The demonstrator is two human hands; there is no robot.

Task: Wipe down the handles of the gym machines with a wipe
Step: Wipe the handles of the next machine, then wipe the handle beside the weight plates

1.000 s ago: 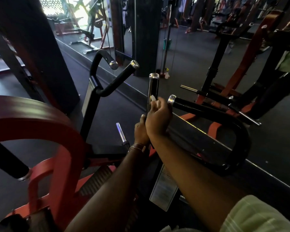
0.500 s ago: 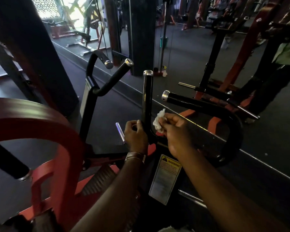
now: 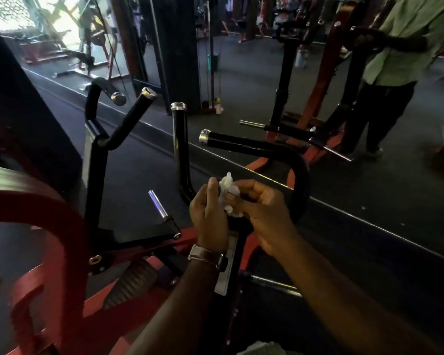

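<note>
Both hands meet low in front of the black U-shaped bar of a red-framed gym machine (image 3: 49, 242), with a crumpled white wipe (image 3: 228, 194) caught between them. The left hand (image 3: 209, 217), a watch (image 3: 208, 257) on its wrist, has its fingers curled, the thumb upright against the wipe's left edge. The right hand (image 3: 262, 213) has its fingers (image 3: 251, 187) bent over the wipe's right side, pinching it; how tightly the left fingers close on it cannot be told. The wipe sits just below the bend of the bar, apart from the upright handle (image 3: 180, 147) with its chrome end cap, which rises just left of and above the hands. The horizontal handle (image 3: 241, 143), also chrome-capped, runs above the right hand and curves down behind it. Farther left stands a second pair of angled black handles (image 3: 128, 119) on a black post. A short chrome peg (image 3: 159, 204) juts up left of the left hand. At upper right a person in a green shirt (image 3: 405, 39) stands by another machine.
</note>
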